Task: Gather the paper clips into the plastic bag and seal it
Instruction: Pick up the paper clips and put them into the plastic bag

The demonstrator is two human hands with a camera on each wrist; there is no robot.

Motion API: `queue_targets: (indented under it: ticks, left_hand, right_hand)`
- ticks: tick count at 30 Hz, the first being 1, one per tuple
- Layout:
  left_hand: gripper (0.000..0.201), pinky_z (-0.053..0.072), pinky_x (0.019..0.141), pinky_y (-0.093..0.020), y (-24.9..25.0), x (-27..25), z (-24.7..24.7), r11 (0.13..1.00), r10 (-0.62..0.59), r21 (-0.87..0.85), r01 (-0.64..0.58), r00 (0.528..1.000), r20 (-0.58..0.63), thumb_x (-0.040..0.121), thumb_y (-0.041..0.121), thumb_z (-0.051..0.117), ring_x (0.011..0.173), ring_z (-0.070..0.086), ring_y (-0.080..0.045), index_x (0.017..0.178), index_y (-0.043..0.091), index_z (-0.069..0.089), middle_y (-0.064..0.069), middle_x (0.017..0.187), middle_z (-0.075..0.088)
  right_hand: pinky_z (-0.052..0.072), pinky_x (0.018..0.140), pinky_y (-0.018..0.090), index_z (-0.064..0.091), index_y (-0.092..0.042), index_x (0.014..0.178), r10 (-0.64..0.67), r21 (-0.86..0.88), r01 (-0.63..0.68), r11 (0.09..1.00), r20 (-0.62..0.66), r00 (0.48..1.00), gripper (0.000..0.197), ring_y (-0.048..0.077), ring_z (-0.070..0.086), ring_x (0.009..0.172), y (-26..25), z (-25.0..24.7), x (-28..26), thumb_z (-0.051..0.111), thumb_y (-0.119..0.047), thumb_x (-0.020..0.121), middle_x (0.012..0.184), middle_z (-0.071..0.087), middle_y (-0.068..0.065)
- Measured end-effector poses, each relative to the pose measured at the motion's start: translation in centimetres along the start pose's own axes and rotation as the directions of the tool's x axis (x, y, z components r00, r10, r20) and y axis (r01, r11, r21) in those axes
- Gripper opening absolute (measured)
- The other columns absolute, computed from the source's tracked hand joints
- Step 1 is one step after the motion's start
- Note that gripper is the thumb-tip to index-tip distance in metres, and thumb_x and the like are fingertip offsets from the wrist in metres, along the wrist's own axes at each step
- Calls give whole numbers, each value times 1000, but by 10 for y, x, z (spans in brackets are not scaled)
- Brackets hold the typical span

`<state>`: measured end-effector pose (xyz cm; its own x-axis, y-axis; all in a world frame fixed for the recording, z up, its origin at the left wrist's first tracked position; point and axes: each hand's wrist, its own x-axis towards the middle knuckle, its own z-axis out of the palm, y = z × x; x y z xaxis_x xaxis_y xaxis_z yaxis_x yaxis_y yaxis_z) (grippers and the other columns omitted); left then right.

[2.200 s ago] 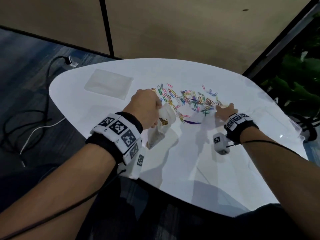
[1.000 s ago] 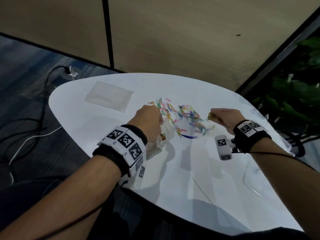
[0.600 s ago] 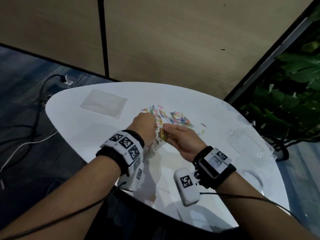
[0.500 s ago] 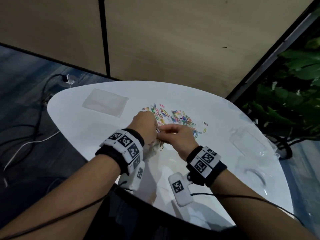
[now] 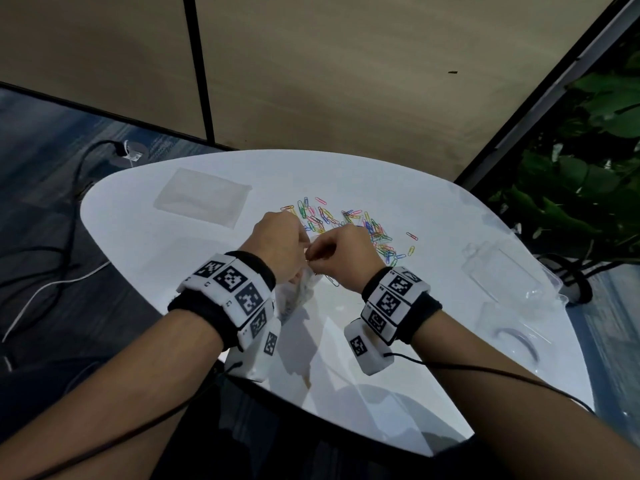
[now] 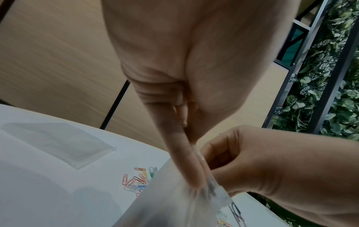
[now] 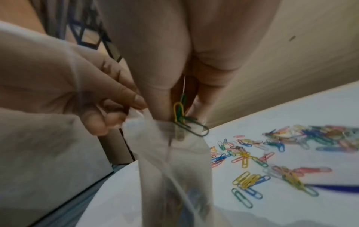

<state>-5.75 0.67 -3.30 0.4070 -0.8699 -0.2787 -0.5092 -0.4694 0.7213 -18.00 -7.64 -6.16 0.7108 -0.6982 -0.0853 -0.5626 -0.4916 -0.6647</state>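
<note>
Only the right wrist view showed the right hand [image 7: 174, 64] pinching a small bunch of yellow and green wire paper clips [image 7: 182, 116] at the mouth of the clear plastic bag [image 7: 174, 169]. The left hand [image 5: 277, 244] gripped the bag's top edge closed-fingered at frame centre. Loose coloured paper clips [image 5: 349, 226] lay behind on the white bench [image 5: 381, 358]; the bag's contents were blurred.

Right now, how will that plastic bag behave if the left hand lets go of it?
The plastic bag looks thin and creased, so it would probably flop. Only the left hand pinches its rim, so the mouth might close. Few paper clips are inside yet, so it likely stays light.
</note>
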Motion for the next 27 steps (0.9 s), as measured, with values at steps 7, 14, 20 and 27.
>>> queue_targets:
  ticks: [7, 14, 20, 27]
  left_hand:
    - [20, 66, 67, -42, -4, 1, -5, 1000, -22, 7, 22, 1000, -20, 96, 0, 53, 60, 76, -30, 96, 3, 73, -16, 71, 74]
    - [21, 65, 72, -40, -9, 5, -2, 999, -14, 31, 16, 999, -40, 96, 0, 56, 68, 76, -26, 105, 8, 72, -12, 84, 73]
    - [22, 65, 69, -39, -8, 4, -1, 999, -10, 50, 12, 999, -46, 94, -1, 58, 69, 75, -27, 107, 10, 72, -12, 85, 71]
    - [26, 64, 78, -41, -13, 3, -3, 999, -5, 48, 6, 999, -34, 91, -3, 62, 84, 74, -32, 113, 7, 73, -16, 94, 74]
  right_hand:
    - [57, 68, 21, 78, -16, 80, 11, 253, -7, 968, -13, 1000, 14, 8, 69, 68, -3, -8, -3, 72, -4, 77, 76, 75, 1]
    - [61, 78, 40, 62, -12, 103, 353, 336, -389, 858, 164, 921, 39, 24, 71, 77, 21, -3, -13, 84, -25, 74, 91, 73, 11]
    - [62, 66, 42, 67, 3, 79, 314, 379, -304, 874, 37, 949, 23, 26, 69, 57, 8, -20, -9, 84, -11, 73, 64, 71, 17]
    - [52, 57, 25, 78, -10, 87, 65, 345, -128, 930, 190, 980, 13, 16, 65, 68, 10, -33, 10, 75, -21, 84, 85, 75, 9]
